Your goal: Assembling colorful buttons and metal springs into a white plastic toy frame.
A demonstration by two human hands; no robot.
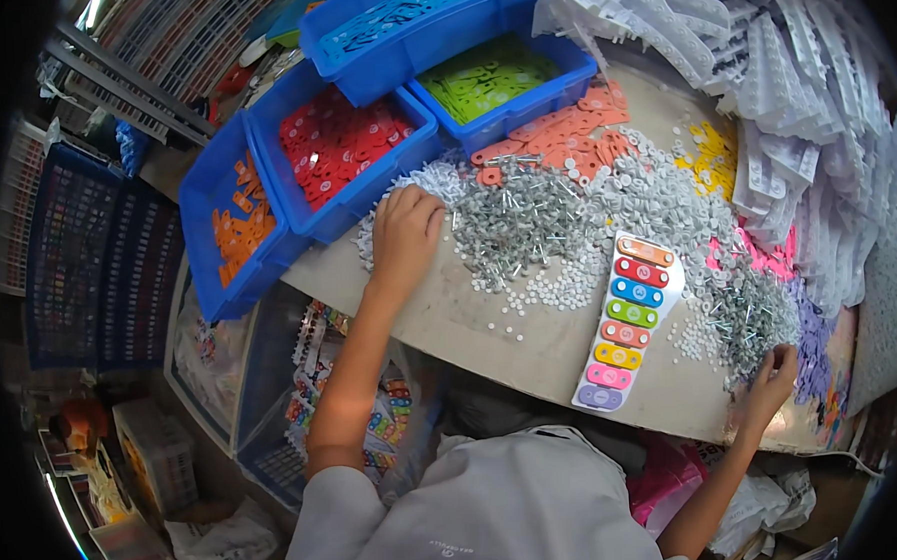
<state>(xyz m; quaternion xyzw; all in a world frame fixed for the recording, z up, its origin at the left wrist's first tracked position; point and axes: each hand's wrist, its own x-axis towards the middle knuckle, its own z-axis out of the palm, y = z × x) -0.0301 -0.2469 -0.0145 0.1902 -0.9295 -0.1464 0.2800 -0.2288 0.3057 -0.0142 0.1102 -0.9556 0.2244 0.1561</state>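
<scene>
On the table in front of me lies a white toy xylophone base with a row of coloured bars, orange at the far end through purple at the near end. White round pieces sit on several of its bars. My left hand is at a heap of small white pieces, its fingers curled down; anything in them is hidden. Beside it spreads a pile of metal pins. My right hand is closed in a pinch at the near edge of another pin pile; what it holds is too small to name.
Blue bins hold orange, red, green and blue bars. Loose coral, yellow, pink and purple bars lie around a heap of white washers. White bases are stacked at right.
</scene>
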